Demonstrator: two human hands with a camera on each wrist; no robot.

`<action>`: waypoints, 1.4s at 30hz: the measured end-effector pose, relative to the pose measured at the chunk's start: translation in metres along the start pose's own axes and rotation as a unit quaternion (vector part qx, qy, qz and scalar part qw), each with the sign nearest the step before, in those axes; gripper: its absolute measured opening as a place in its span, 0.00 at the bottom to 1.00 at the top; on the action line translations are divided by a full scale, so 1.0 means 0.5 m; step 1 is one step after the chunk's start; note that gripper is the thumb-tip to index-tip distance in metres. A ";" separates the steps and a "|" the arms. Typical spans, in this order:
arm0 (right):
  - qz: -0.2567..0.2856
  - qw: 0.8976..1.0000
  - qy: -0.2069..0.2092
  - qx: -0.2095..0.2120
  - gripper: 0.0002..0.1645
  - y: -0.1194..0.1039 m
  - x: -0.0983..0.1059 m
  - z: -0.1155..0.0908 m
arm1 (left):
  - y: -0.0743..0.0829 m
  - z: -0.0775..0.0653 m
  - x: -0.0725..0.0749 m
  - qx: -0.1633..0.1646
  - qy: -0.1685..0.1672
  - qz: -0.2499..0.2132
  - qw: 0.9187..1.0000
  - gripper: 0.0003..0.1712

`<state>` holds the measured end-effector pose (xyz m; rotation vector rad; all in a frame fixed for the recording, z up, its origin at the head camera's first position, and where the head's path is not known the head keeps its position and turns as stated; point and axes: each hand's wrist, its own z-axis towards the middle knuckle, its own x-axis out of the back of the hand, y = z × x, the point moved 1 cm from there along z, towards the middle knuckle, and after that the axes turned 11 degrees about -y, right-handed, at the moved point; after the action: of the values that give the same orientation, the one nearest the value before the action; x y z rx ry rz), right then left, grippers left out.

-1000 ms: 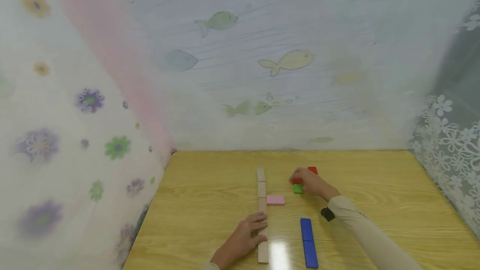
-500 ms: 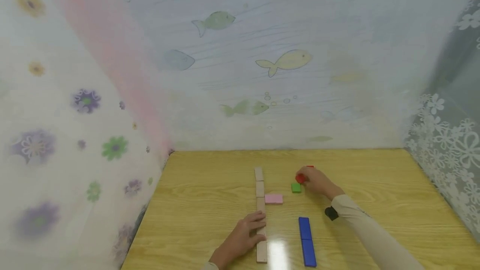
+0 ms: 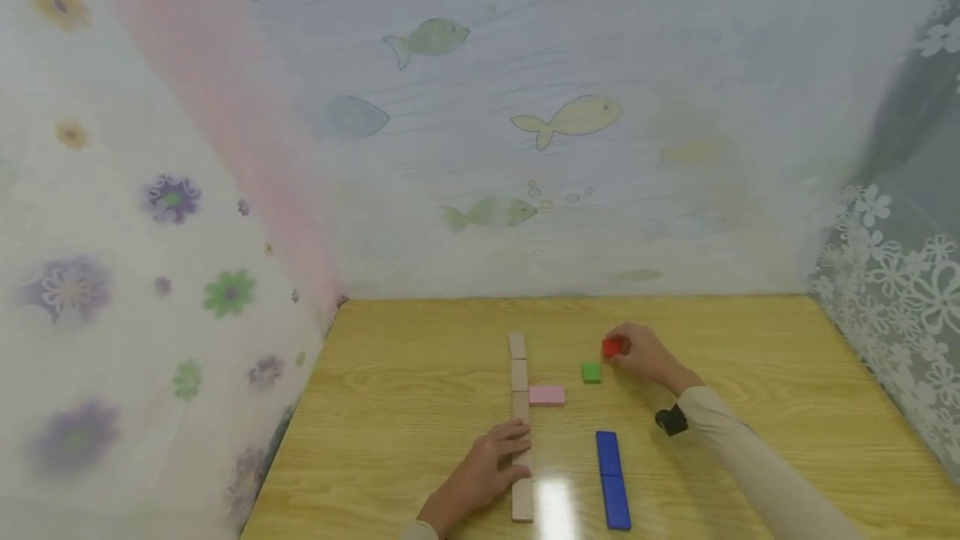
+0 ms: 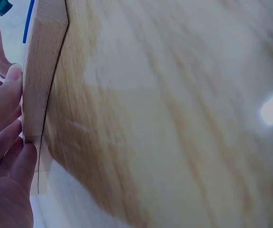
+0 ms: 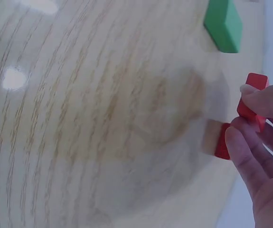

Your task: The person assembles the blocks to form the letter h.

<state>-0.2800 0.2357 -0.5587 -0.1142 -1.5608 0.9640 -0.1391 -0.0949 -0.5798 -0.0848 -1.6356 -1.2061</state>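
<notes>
My right hand (image 3: 643, 354) pinches a red block (image 5: 253, 96) between thumb and fingers, raised off the table. Just under those fingers, a second red block (image 5: 223, 142) lies on the table; in the head view the hand hides it. A green block (image 3: 592, 372) sits to the left of the right hand. My left hand (image 3: 486, 469) rests across a straight row of plain wooden blocks (image 3: 521, 402), its fingers and thumb touching their tops and covering part of the row. A pink block (image 3: 547, 395) stands out sideways from the row, its end touching or almost touching it.
Two blue blocks (image 3: 609, 453) lie end to end right of the row. A black wrist device (image 3: 671, 420) hangs at the right sleeve. The wooden table (image 3: 420, 357) meets a wall painted with fish (image 3: 585, 117) at its far edge.
My right hand has moved a little to the right, carrying the red block away from the green one. The second red block is now hidden behind it. My left hand keeps its place.
</notes>
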 end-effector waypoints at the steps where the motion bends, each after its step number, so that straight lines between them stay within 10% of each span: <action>1: 0.006 1.000 0.005 0.009 0.19 -0.003 0.002 -0.002 | 0.000 0.000 0.000 0.000 0.000 0.000 1.000 0.24; 42: 0.016 0.996 -0.066 0.054 0.18 -0.129 -0.034 -0.044 | 0.005 -0.001 0.005 -0.006 0.004 -0.002 1.000 0.23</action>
<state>-0.2283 0.1953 -0.5338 0.0006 -1.6278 1.0979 -0.1383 -0.0954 -0.5761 -0.0841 -1.6219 -1.2192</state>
